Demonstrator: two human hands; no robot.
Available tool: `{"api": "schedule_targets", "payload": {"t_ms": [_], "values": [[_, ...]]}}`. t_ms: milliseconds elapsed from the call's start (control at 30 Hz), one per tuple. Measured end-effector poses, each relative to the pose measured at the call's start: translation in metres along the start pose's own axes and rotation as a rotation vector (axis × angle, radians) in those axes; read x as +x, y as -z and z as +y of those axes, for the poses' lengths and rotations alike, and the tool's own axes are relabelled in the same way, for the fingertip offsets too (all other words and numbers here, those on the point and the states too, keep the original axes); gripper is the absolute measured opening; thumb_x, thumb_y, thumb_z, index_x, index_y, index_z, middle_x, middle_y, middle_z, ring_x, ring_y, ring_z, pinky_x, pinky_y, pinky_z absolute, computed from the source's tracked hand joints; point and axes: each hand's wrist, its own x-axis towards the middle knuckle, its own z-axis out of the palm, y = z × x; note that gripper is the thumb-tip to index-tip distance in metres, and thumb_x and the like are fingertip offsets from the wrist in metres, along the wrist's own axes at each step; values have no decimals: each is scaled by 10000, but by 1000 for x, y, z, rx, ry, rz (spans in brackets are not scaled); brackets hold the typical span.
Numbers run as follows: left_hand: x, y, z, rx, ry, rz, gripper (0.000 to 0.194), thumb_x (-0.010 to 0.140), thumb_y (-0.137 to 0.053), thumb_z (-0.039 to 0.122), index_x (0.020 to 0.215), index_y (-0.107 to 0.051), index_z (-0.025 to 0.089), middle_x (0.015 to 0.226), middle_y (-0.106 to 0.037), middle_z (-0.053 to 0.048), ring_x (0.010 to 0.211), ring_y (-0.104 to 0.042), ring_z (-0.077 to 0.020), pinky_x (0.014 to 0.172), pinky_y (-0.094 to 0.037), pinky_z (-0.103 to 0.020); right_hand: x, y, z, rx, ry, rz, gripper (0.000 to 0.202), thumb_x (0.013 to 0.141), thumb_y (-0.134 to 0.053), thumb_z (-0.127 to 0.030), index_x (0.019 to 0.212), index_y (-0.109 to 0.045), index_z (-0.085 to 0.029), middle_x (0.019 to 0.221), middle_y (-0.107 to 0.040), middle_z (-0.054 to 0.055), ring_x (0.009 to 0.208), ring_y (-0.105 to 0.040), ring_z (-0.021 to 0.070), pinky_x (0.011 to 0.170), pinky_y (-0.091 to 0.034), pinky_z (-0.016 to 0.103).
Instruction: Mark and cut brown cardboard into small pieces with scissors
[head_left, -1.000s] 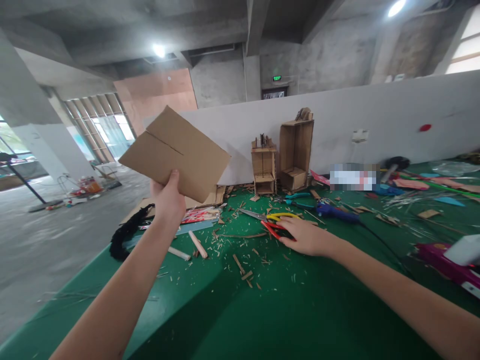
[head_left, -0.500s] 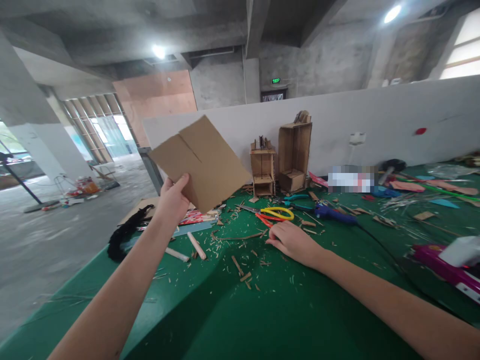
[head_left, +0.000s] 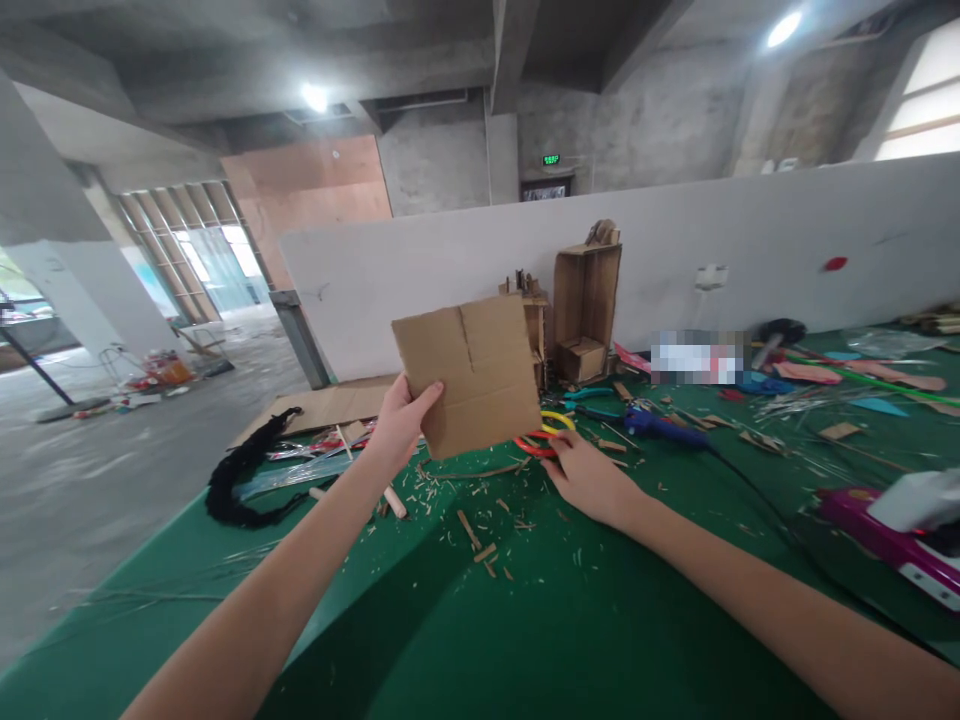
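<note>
Pinches a cardboard sheet (head_left: 487, 390) between thumb and fingers of the left hand (head_left: 401, 420), at the sheet's left edge, raised over the middle of the green table (head_left: 540, 620), with a short slit running down from the top edge. Reaches with the right hand (head_left: 596, 480) to the red and yellow handles of the scissors (head_left: 534, 451), just beyond the sheet's lower right corner, touching them with bent fingers; cannot tell how firmly closed, nor see the blades behind the sheet. Shows, at the far side, a small cardboard box (head_left: 537, 325) partly hidden by the sheet and a taller box (head_left: 589, 300) to its right. Includes a black fuzzy strip (head_left: 229, 490) on the left, loose scraps (head_left: 484, 553) nearer, and a blue glue gun (head_left: 664, 428) right of the scissors.
</note>
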Motion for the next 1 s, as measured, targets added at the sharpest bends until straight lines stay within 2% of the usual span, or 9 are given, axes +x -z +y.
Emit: {"api": "schedule_targets", "payload": {"t_ms": [100, 233, 333, 433, 533, 633, 733, 867, 1000], "values": [[9, 4, 6, -25, -206, 214, 260, 674, -699, 188, 913, -599, 205, 1042, -664, -39, 995, -591, -165, 903, -456, -307, 7, -9, -9, 94, 94, -21, 444, 918, -359, -305, 1249, -498, -44, 1296, -509, 190, 1220, -454, 253, 1020, -368, 365], [19, 11, 13, -47, -352, 356, 263, 692, -673, 182, 924, -570, 248, 1113, -629, -13, 1041, -566, -147, 916, -449, -296, 12, -14, -13, 214, 143, -34, 492, 922, -335, -349, 1283, -470, -42, 1361, -447, 195, 1288, -369, 267, 1057, -322, 420], [21, 12, 18, -99, -334, 412, 253, 708, -644, 168, 922, -557, 270, 1152, -605, 6, 1071, -549, -145, 903, -460, -302, 9, -14, -12, 265, 145, 6, 446, 924, -310, -330, 1239, -514, -88, 1338, -476, 179, 1279, -380, 263, 1058, -316, 453], [20, 10, 21, -184, -214, 412, 235, 727, -603, 150, 915, -557, 284, 1167, -599, 16, 1069, -551, -161, 822, -500, -323, 7, -12, -9, 390, 87, 130, 386, 920, -307, -307, 1181, -537, -141, 1271, -526, 160, 1226, -438, 255, 1045, -330, 464], [14, 4, 19, -193, -76, 305, 213, 716, -610, 135, 884, -569, 259, 1099, -637, 0, 991, -586, -165, 750, -512, -308, 9, -8, -1, 694, -71, 279, 364, 912, -338, -354, 1199, -474, -177, 1222, -541, 144, 1161, -497, 230, 1014, -375, 439], [2, -5, 11, -165, 42, 68, 225, 693, -658, 144, 887, -584, 230, 1038, -662, -22, 928, -612, -167, 752, -507, -305, 16, 6, 15, 1051, -234, 406, 500, 855, -440, -465, 1282, -338, -225, 1284, -474, 137, 1146, -509, 221, 958, -440, 415], [-11, -15, 0, -142, 75, -143, 276, 697, -682, 174, 957, -598, 217, 1074, -658, -45, 988, -599, -179, 852, -476, -329, 19, 26, 31, 1266, -347, 416, 680, 743, -596, -493, 1308, -260, -320, 1344, -410, 96, 1137, -515, 229, 848, -526, 400], [-19, -22, -9, -48, 67, -222, 303, 720, -667, 210, 1016, -601, 209, 1093, -654, -51, 1035, -579, -186, 922, -435, -331, 14, 39, 40, 1208, -253, 246, 528, 674, -685, -422, 1137, -476, -278, 1116, -568, 61, 986, -588, 227, 752, -561, 386], [-11, -9, -12, 307, -14, -350, 290, 771, -596, 237, 1060, -589, 208, 1076, -655, -67, 1003, -589, -202, 886, -454, -323, 7, 20, 38, 997, -143, 159, 332, 757, -577, -433, 1001, -555, -209, 911, -622, 54, 825, -605, 211, 664, -565, 366]]}}
